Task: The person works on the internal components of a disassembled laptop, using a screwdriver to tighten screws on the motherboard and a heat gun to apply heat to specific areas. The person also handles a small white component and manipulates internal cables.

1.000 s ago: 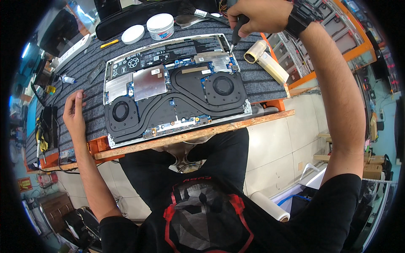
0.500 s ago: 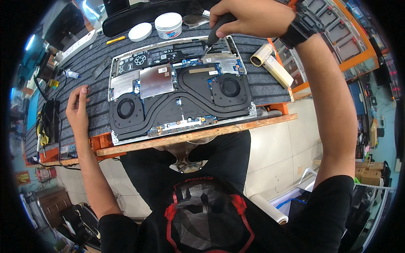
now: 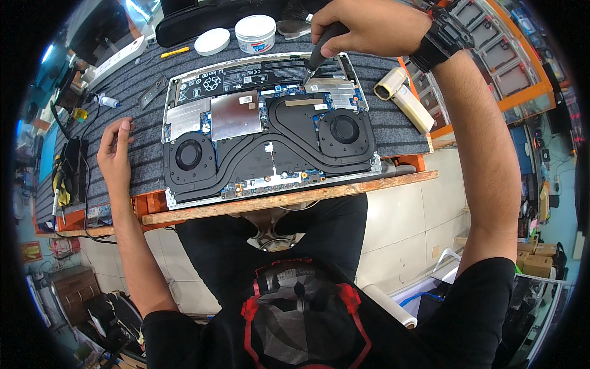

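A laptop with its bottom cover off lies on the bench mat, its inside facing up. My right hand [image 3: 369, 27] grips a dark-handled screwdriver [image 3: 318, 56] from above. The screwdriver's tip points down, tilted, at the board edge just below the black battery [image 3: 258, 75]. Two fans [image 3: 345, 128], dark heat pipes and a silver metal plate [image 3: 236, 115] fill the near part of the laptop [image 3: 270, 147]. Left of the laptop, my left hand [image 3: 115, 147] rests on the mat, fingers loosely curled and holding nothing I can see.
Behind the laptop stand a white tub [image 3: 255, 35], its round lid [image 3: 212, 42] and a yellow stick tool [image 3: 175, 52]. A cream handheld device [image 3: 404, 100] lies to the right. A white power strip [image 3: 118, 60] sits far left. The wooden bench edge [image 3: 295, 195] runs before me.
The whole view has shifted slightly, with the laptop now a little further right in the picture. The screwdriver stays in my right hand at about the same spot on the board.
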The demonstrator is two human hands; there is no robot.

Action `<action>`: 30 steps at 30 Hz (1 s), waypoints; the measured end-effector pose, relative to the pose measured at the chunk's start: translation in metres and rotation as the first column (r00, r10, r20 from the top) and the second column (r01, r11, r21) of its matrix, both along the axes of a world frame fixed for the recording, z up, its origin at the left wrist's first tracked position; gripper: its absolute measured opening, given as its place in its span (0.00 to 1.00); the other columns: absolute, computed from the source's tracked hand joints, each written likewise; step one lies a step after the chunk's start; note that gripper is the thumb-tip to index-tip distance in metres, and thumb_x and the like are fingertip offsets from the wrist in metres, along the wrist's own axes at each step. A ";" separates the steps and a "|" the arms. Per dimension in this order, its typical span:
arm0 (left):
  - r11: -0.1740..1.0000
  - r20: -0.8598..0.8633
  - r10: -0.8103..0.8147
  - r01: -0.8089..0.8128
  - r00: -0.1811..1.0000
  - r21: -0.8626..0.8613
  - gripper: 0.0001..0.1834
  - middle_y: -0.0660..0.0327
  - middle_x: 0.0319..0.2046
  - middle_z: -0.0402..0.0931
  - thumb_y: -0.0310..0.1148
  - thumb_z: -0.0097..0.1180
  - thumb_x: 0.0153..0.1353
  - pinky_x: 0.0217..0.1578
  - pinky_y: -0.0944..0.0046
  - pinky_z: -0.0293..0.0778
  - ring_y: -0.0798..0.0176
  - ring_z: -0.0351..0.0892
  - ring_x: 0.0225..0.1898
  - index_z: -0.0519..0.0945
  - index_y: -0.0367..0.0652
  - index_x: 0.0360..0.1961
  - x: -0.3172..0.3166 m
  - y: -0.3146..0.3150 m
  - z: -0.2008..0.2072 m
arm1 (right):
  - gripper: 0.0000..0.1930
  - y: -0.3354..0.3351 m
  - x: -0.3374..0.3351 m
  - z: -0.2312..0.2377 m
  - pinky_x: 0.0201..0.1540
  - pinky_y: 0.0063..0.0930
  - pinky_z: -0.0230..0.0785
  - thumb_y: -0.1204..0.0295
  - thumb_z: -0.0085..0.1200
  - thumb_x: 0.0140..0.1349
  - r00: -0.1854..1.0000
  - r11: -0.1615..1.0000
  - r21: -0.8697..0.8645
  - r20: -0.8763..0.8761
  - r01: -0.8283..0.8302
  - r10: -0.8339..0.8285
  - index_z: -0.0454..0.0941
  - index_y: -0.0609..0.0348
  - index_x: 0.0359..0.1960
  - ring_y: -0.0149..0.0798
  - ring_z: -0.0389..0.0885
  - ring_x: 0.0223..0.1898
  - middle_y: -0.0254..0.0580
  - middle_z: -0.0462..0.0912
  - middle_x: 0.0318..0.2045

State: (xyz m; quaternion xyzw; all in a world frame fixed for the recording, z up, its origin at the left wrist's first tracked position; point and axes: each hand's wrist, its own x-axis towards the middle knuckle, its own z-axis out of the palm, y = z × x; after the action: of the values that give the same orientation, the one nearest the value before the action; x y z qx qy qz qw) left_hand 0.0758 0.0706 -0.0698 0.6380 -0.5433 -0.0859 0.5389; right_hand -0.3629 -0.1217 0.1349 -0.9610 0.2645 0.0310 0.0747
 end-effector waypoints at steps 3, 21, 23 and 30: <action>1.000 -0.003 0.000 0.000 1.000 -0.002 0.14 0.59 0.50 0.84 0.37 0.58 0.76 0.45 0.68 0.79 0.66 0.84 0.50 0.86 0.37 0.50 0.000 0.001 0.000 | 0.11 0.009 0.003 0.008 0.46 0.39 0.79 0.68 0.66 0.62 1.000 1.000 -0.021 -0.030 -0.008 0.007 0.87 0.62 0.41 0.50 0.89 0.41 0.50 0.90 0.37; 1.000 -0.008 0.015 -0.015 1.000 0.001 0.13 0.60 0.50 0.85 0.37 0.59 0.75 0.45 0.67 0.79 0.67 0.84 0.50 0.87 0.39 0.49 -0.007 0.002 0.005 | 0.15 0.005 0.025 -0.001 0.47 0.47 0.79 0.60 0.62 0.64 0.964 0.968 -0.239 -0.267 -0.069 0.003 0.85 0.60 0.39 0.57 0.87 0.41 0.55 0.88 0.36; 1.000 -0.009 0.013 -0.013 1.000 -0.001 0.13 0.60 0.50 0.85 0.37 0.59 0.75 0.45 0.67 0.79 0.67 0.84 0.50 0.87 0.39 0.49 -0.007 0.002 0.005 | 0.17 0.002 0.030 -0.005 0.47 0.48 0.79 0.57 0.61 0.64 0.968 0.967 -0.237 -0.247 -0.095 0.035 0.84 0.62 0.40 0.58 0.87 0.41 0.56 0.88 0.35; 1.000 0.014 0.002 -0.002 1.000 -0.007 0.13 0.61 0.50 0.84 0.37 0.59 0.75 0.45 0.68 0.79 0.68 0.83 0.50 0.87 0.40 0.49 -0.007 0.002 0.004 | 0.20 0.006 0.039 -0.001 0.47 0.48 0.79 0.54 0.59 0.65 0.977 0.983 -0.179 -0.213 -0.035 -0.004 0.87 0.62 0.38 0.59 0.87 0.42 0.57 0.88 0.36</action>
State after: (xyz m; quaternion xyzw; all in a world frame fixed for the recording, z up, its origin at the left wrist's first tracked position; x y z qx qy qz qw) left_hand 0.0688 0.0726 -0.0654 0.6374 -0.5464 -0.0790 0.5374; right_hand -0.3239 -0.1159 0.1340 -0.9571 0.2650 0.1096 -0.0423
